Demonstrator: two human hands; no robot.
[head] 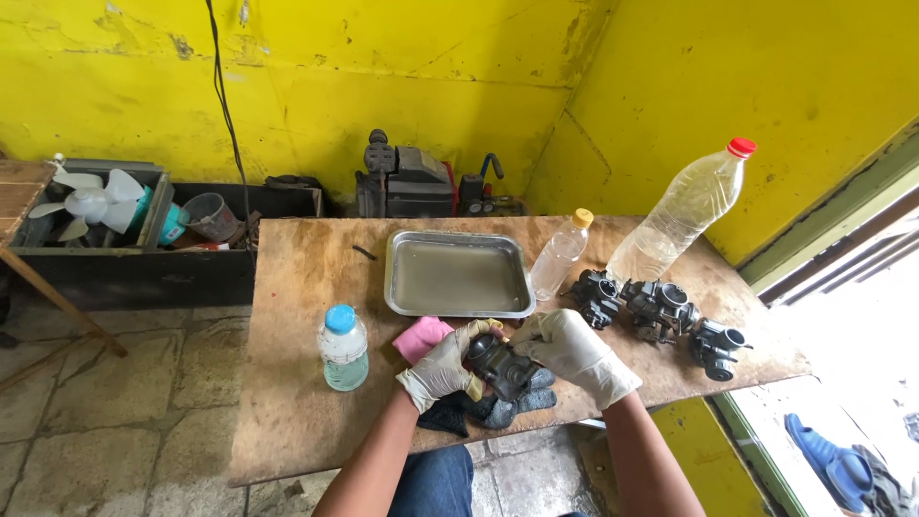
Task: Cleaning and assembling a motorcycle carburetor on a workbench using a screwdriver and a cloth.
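left grip (442,367): off-white glove | right grip (572,350): off-white glove | forearms: unsleeved | legs: blue jeans (436,483)

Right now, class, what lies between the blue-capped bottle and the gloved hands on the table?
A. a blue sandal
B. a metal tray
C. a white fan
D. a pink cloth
D: the pink cloth lies on the wooden table, just right of the blue-capped bottle and beside the left hand.

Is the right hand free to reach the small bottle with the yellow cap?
Probably not yet: the right hand is shut on the dark carburetor. Otherwise the path to the yellow-capped bottle looks open.
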